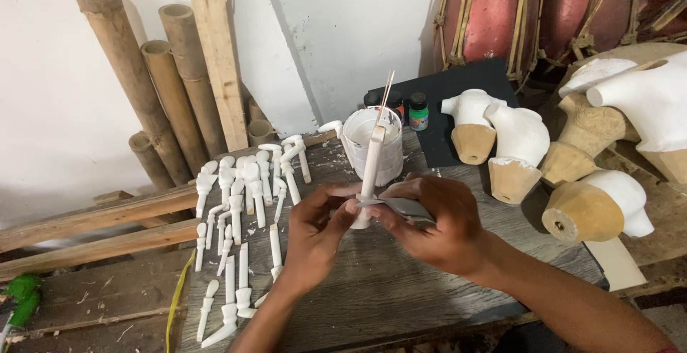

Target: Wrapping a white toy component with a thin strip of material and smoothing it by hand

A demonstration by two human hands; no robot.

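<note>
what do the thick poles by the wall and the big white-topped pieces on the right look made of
Poles: probably bamboo, hollow tan stalks with ringed nodes, unfinished. White-topped pieces: seemingly carved wood, bare tan base with a hole, upper part coated matte white, perhaps primer or paint.

A craft workshop, likely for carved and painted figures. Rough plank table [401, 288], weathered and dusty. Rows of white-primed limb pieces [243, 202] laid out on its left side. Torsos [519, 138], white-coated with bare wood at the cut ends, grouped at right. Small paint bottles [418, 112] and a white tub [386, 154] with a thin stick at the back. Bamboo poles [136, 74] and timber [218, 52] lean against a plain white wall. Rope-laced drums [515, 9] stand behind.
</note>
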